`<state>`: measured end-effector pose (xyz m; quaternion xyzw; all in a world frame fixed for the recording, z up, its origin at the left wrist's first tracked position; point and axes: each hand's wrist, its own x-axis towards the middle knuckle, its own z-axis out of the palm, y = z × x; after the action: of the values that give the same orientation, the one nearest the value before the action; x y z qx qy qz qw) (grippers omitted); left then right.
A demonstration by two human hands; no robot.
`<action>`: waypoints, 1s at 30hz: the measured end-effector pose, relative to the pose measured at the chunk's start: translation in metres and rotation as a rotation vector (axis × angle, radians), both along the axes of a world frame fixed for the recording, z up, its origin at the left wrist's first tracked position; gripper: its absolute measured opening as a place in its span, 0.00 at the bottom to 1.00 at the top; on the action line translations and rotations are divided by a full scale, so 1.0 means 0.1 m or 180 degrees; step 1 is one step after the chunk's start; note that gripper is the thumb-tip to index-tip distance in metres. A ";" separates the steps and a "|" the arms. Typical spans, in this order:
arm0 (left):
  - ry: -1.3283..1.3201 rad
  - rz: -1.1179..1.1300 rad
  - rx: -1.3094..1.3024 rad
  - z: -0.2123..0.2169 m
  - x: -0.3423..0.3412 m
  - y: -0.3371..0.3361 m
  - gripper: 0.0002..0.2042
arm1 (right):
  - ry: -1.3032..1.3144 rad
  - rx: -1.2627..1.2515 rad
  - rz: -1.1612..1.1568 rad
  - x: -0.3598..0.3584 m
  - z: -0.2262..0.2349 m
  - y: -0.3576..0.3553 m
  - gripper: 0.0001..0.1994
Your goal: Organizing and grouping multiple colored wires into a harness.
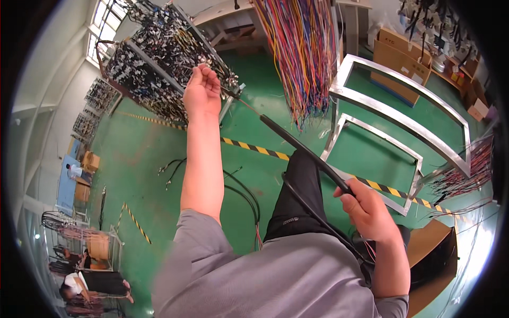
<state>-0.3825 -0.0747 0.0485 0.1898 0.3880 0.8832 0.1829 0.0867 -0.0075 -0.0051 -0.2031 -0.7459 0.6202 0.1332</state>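
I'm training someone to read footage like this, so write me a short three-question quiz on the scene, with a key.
1. From the right hand, the black tube slants toward which part of the picture? a) upper left b) lower left c) upper right
2. True or false: the left hand is clear of the black tube.
3. Fill in: the striped tape on the floor is black and ____.

Key: 1 a; 2 true; 3 yellow.
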 end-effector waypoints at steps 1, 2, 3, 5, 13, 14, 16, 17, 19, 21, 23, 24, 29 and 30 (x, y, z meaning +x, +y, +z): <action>-0.0030 0.0031 -0.0031 -0.09 -0.14 -0.07 0.11 | -0.0116 0.0124 0.0034 0.03 0.03 0.01 0.09; -0.0006 0.0244 -0.0135 -0.20 -0.31 -0.13 0.11 | -0.0258 0.0239 0.0040 0.09 0.05 -0.01 0.09; 0.0019 0.0454 -0.0250 -0.30 -0.47 -0.21 0.11 | -0.0315 0.0192 0.0042 0.13 0.06 -0.01 0.09; -0.0142 0.0555 -0.0117 -0.48 -0.90 -0.42 0.11 | -0.0348 0.0568 0.0242 0.18 0.08 0.04 0.09; -0.0622 0.1551 -0.0681 -1.43 -2.86 -1.30 0.03 | -0.1208 -0.1375 0.0198 0.54 0.16 0.40 0.11; -0.0599 0.1473 -0.1419 -1.90 -2.88 -1.15 0.01 | -0.1298 -0.1370 0.0043 0.65 0.12 0.45 0.11; -0.0541 0.1188 -0.1184 -1.43 -3.84 -2.18 0.01 | -0.1014 -0.1182 0.0225 1.04 -0.17 0.71 0.11; -0.0474 0.0853 -0.1636 -1.63 -3.92 -2.12 0.05 | -0.1000 -0.1443 0.0054 1.22 -0.28 0.75 0.11; -0.0757 0.0821 -0.1828 -2.47 -3.70 -1.96 0.18 | -0.1139 -0.1703 -0.0153 1.46 -0.37 0.72 0.11; -0.0706 0.0766 -0.1997 -2.73 -3.56 -2.07 0.19 | -0.1234 -0.1825 -0.0311 1.67 -0.50 0.64 0.11; -0.0832 0.1038 -0.2324 -2.99 -3.36 -2.17 0.20 | -0.1339 -0.1941 -0.0413 1.79 -0.60 0.58 0.11; -0.0782 0.1092 -0.2459 -3.08 -3.28 -2.28 0.20 | -0.1366 -0.1951 -0.0414 1.83 -0.64 0.57 0.11; -0.0648 0.1301 -0.2839 -3.24 -2.99 -2.32 0.19 | -0.1532 -0.1479 -0.0746 1.88 -0.97 0.56 0.11; -0.0600 0.1413 -0.2903 -3.18 -2.99 -2.34 0.18 | -0.1580 -0.1395 -0.0831 1.86 -1.05 0.55 0.11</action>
<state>-0.6813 -0.3092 -0.2690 -0.0766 0.7464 0.6550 0.0894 0.2724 0.0475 -0.1106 -0.4649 -0.5725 0.6750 -0.0207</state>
